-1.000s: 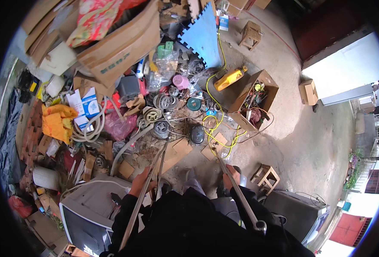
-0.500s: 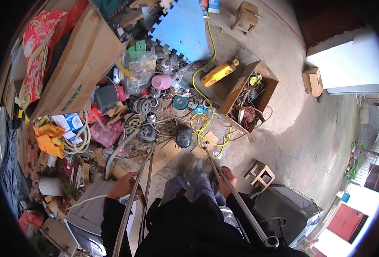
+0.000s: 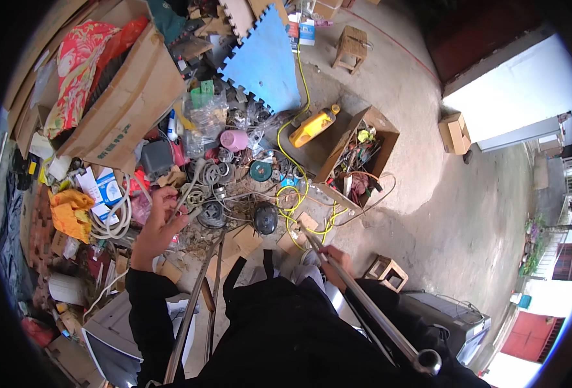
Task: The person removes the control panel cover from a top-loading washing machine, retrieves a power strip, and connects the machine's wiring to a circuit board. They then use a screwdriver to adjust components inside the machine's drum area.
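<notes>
My left hand [image 3: 158, 227] is raised at the left over the clutter, its fingers curled around a grey hose [image 3: 195, 176]; part of the hose is hidden behind the hand. My right hand [image 3: 335, 262] grips a shiny metal pole [image 3: 378, 310], which slants from the middle of the floor to a round end at lower right. Left of my body stand two more metal bars [image 3: 194, 312], close together with a brown crosspiece between them; no hand is on them. A black rounded object [image 3: 265, 218] lies on the floor beyond the poles.
Cardboard pieces [image 3: 241, 242] lie ahead of my feet. A wooden box [image 3: 387, 143] of odds and ends stands beyond, beside a yellow bottle [image 3: 314, 127] and yellow cable [image 3: 305, 90]. Wooden stools [image 3: 385, 273] stand at right. Old televisions [image 3: 108, 336] flank me.
My left hand has let go of the left metal bar and moved forward onto the hose, whose far end is raised. My right hand stays on its pole. The view has shifted slightly.
</notes>
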Available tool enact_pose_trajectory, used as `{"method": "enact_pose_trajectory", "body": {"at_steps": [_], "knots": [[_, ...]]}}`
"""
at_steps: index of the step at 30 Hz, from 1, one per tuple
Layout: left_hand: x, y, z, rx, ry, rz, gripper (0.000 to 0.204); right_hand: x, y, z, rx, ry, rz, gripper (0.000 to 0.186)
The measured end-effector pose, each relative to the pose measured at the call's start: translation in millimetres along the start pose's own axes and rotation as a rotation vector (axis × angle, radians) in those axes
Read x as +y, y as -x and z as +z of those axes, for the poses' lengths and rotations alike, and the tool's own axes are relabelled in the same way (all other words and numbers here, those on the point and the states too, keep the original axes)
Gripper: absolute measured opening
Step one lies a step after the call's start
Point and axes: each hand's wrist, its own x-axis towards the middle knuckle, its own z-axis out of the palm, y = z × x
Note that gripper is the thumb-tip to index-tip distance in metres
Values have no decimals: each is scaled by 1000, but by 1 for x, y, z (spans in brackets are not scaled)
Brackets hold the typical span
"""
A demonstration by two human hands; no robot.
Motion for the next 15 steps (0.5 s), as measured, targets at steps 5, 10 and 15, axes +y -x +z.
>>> {"method": "enact_pose_trajectory", "body": {"at_steps": [5,10,15], "knots": [[44,10,24,-77,-148,-108,16,-2,-106,32,86,-38,-145,39],[76,16,6,-113,97,87,37,-80,-210,96,281,-122,-67,23],[153,7,5,155,123,119,81,-120,-224,173,398,-410,-258,27]]}}
